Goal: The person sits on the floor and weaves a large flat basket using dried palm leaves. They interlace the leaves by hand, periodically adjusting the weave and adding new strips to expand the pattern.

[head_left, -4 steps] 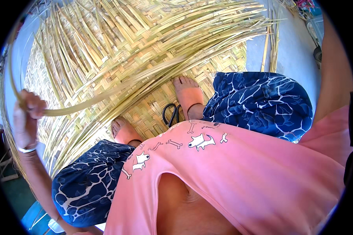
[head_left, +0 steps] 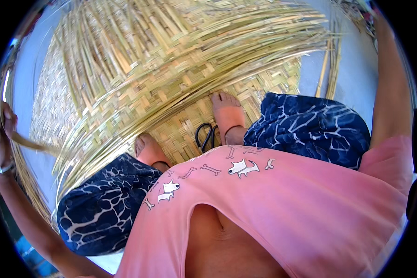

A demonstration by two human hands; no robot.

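Note:
At the far left my left hand (head_left: pixel 2 132) is raised, its fingers closed round a long, flat, pale strip of cane or bamboo (head_left: pixel 32 143). One end of the strip runs right, over the edge of the loose strips, where it blurs. My right arm (head_left: pixel 391 83) stretches up along the right rim, and its hand lies outside the picture. Below spreads a half-woven mat (head_left: pixel 171 134) with a herringbone pattern. Many loose strips (head_left: pixel 227 51) fan out from its weave toward the far side and the right.
Both my feet (head_left: pixel 229 111), in orange sandals, stand on the mat. Between them lie the dark looped handles of what look like scissors (head_left: pixel 205 135). More strips (head_left: pixel 333 69) rest on the grey-blue floor (head_left: pixel 356 69) to the right. Longer strips bundle along the left edge.
My left hand has moved left and up, drawing the strip with it. The strip's far part no longer spans the mat. The view has shifted slightly.

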